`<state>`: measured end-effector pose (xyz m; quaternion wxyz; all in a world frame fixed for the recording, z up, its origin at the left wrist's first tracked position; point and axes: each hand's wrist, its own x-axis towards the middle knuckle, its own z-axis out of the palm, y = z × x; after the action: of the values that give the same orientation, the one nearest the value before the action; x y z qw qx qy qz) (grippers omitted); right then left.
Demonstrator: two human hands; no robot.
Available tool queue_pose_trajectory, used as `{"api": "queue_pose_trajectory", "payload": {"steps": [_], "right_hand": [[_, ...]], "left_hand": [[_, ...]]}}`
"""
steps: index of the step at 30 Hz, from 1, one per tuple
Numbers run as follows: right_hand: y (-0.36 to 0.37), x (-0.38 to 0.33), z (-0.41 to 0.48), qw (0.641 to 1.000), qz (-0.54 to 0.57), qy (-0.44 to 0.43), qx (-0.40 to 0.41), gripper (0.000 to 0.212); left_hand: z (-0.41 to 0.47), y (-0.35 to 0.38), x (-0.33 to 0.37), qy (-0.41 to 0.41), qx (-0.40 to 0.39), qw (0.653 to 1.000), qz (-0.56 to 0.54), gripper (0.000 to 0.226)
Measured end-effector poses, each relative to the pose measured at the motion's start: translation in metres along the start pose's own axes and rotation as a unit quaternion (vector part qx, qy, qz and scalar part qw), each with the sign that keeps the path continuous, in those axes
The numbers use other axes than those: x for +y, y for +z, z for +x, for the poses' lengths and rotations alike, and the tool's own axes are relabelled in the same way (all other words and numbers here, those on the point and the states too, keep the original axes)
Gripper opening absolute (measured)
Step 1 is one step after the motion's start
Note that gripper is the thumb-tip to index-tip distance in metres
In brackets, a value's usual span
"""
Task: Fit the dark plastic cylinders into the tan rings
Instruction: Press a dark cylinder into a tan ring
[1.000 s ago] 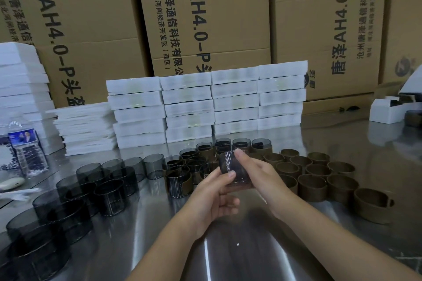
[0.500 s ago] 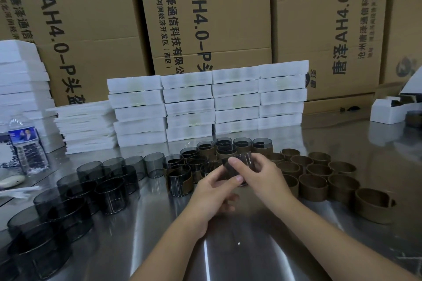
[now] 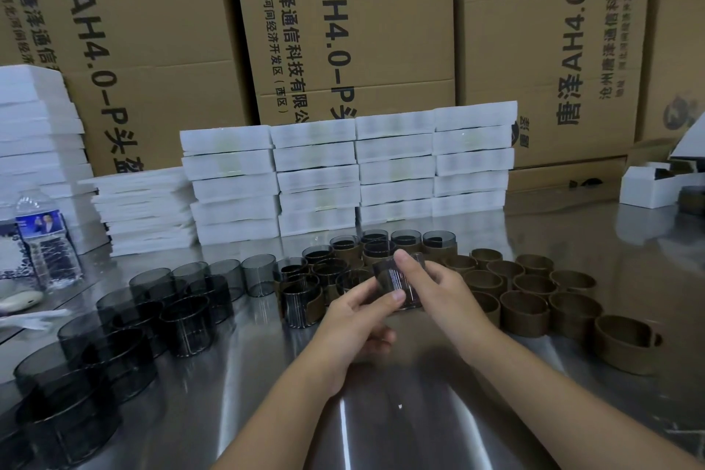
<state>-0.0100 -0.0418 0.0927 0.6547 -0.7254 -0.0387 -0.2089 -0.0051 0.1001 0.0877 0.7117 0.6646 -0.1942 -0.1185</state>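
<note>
Centrally above the table, left grip and right grip both pinching one dark cylinder, forearms converging

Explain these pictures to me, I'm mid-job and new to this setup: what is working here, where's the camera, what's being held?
No machine: a person's bare hands, filmed by one camera worn on the head, looking down. The left hand and right hand together grip one dark cylinder above the steel table. Loose cylinders stand at left, empty tan rings at right, fitted pairs behind the hands. White boxes and cartons are stacked at the back.
</note>
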Motion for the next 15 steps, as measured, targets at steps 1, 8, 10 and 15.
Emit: {"api": "queue_pose_trajectory", "payload": {"steps": [1, 8, 10, 15], "right_hand": [[-0.0002, 0.0002, 0.0003, 1.000, 0.002, 0.008, -0.003, 0.065], [-0.0021, -0.0001, 0.0004, 0.998, 0.026, 0.040, -0.030, 0.076], [-0.0028, -0.0004, 0.0005, 0.998, 0.030, 0.049, -0.036, 0.077], [-0.0034, -0.0008, 0.0016, 0.995, 0.049, 0.068, -0.049, 0.077]], "left_hand": [[-0.0004, -0.0002, 0.0002, -0.002, -0.005, 1.000, -0.003, 0.024], [-0.0010, -0.0016, 0.0005, -0.007, -0.040, 0.999, -0.019, 0.047], [-0.0009, -0.0018, 0.0002, -0.008, -0.042, 0.999, -0.020, 0.049], [-0.0006, -0.0025, 0.0001, -0.016, -0.055, 0.998, -0.035, 0.043]]}}
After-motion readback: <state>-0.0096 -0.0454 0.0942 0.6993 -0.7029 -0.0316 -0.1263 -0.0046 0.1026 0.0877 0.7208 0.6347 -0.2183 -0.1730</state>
